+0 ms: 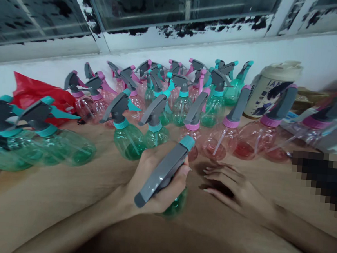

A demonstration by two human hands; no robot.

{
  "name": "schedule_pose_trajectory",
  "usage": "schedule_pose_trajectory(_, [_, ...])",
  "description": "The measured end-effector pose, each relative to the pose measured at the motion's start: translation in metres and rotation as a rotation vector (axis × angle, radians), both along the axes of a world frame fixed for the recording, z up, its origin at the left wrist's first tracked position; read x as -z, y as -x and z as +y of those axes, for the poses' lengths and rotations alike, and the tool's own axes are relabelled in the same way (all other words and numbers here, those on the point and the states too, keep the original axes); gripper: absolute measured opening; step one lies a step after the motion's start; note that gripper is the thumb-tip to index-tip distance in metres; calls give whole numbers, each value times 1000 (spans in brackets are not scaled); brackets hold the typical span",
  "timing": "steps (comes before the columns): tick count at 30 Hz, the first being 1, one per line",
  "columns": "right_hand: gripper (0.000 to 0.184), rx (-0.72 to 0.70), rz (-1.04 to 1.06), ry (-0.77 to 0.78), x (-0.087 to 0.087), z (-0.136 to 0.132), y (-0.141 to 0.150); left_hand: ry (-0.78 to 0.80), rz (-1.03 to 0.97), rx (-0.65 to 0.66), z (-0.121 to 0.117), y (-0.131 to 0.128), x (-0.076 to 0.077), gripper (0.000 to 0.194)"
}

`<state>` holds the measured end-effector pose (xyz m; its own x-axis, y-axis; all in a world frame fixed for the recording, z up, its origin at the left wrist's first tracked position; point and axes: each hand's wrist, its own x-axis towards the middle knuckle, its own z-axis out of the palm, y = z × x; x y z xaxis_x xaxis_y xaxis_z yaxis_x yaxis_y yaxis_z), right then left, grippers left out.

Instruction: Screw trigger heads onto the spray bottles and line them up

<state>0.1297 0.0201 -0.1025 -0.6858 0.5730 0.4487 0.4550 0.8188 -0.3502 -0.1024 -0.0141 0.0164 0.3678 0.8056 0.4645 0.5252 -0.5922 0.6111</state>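
My left hand (158,180) is wrapped round the neck of a green spray bottle (176,206) with a grey and teal trigger head, over the near part of the table. Much of that bottle is covered by my fingers. Just right of it, my right hand (234,187) rests low on the tabletop, palm down, its fingers stretched out and nothing held. Beyond my hands stand a green spray bottle (128,142) and a pink spray bottle (218,142), part of a front row with teal or pink collars.
Many more spray bottles crowd toward the white wall (325,49) and window. Two green bottles (72,147) stand at the left, before a red plastic bag (41,95). A tall lidded cup (272,88) stands at the back right. A blurred dark patch covers the right edge.
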Motion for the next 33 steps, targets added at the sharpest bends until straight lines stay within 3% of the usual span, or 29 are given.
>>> schedule_pose_trajectory(6, [24, 2, 9, 2, 1, 1, -1, -3, -97, -38, 1, 1, 8, 22])
schedule_pose_trajectory(17, [23, -5, -1, 5, 0, 0, 0, -22, -168, -2, -1, -3, 10, 23])
schedule_pose_trajectory(24, [23, -4, 2, -11, 2, 1, -1, -171, -19, -62, 2, -1, 7, 12])
schedule_pose_trajectory(33, [24, -3, 1, -9, 2, 1, -1, -99, 23, -62, 2, -1, 2, 13])
